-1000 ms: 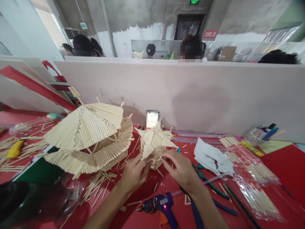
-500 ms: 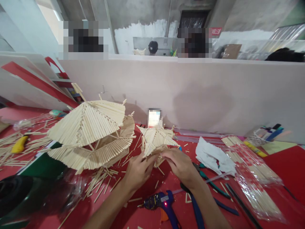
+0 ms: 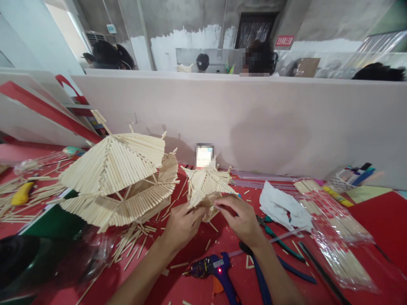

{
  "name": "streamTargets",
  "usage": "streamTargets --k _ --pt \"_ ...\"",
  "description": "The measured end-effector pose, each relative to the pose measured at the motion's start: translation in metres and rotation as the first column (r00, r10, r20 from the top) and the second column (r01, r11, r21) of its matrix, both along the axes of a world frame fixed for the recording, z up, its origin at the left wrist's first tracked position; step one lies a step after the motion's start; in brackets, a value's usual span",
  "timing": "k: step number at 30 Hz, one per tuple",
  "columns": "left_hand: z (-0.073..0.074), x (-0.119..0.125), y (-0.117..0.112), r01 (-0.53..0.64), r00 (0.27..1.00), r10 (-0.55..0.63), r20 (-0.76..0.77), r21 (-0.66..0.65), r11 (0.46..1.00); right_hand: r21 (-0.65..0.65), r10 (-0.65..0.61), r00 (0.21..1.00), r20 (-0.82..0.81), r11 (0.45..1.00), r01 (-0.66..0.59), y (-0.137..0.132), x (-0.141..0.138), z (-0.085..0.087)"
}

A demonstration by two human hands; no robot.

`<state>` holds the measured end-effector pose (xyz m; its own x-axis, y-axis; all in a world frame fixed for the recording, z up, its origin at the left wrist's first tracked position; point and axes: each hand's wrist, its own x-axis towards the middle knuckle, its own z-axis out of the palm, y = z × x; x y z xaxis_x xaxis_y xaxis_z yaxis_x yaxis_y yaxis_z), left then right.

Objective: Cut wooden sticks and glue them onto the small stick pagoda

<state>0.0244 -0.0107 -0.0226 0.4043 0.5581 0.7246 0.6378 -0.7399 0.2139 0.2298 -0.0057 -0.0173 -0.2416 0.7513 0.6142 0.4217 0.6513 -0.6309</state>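
A small star-shaped roof of wooden sticks (image 3: 206,184) stands on the red table (image 3: 378,220) in the middle. My left hand (image 3: 182,224) pinches its near left edge with closed fingers. From the right, my right hand (image 3: 243,220) grips its near edge, fingers curled onto the sticks. A large two-tiered stick pavilion roof (image 3: 117,182) stands just to the left of the small one, apart from my hands.
A blue glue gun (image 3: 214,271) with a red light lies near my wrists. Pliers (image 3: 280,245), a white cloth (image 3: 282,207) and bagged sticks (image 3: 333,237) lie right. Loose sticks (image 3: 133,245) and a yellow knife (image 3: 20,195) lie left. A white partition (image 3: 254,123) stands behind, with people beyond.
Both hands stay on the small stick roof; they have shifted slightly up and toward it. The view has wobbled a little.
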Motion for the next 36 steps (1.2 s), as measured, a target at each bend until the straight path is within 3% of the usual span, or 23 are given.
streamTargets --k 7,15,23,36 --pt "0.007 0.001 -0.002 -0.015 0.999 0.016 -0.041 0.037 0.999 0.079 -0.031 0.998 0.057 0.997 0.026 0.003 0.000 -0.006" --pt "0.019 -0.008 -0.005 0.086 0.975 -0.046 -0.217 0.178 0.980 0.197 -0.010 0.998 0.058 0.980 -0.002 0.002 0.001 -0.011" --pt "0.000 -0.005 -0.001 -0.011 0.997 0.019 -0.074 0.100 0.995 0.053 -0.033 0.999 0.015 0.998 0.033 0.001 0.001 -0.004" --pt "-0.001 -0.002 -0.002 -0.055 0.996 0.058 -0.074 0.040 0.998 0.129 -0.022 0.999 0.035 0.992 0.018 0.003 -0.002 -0.009"
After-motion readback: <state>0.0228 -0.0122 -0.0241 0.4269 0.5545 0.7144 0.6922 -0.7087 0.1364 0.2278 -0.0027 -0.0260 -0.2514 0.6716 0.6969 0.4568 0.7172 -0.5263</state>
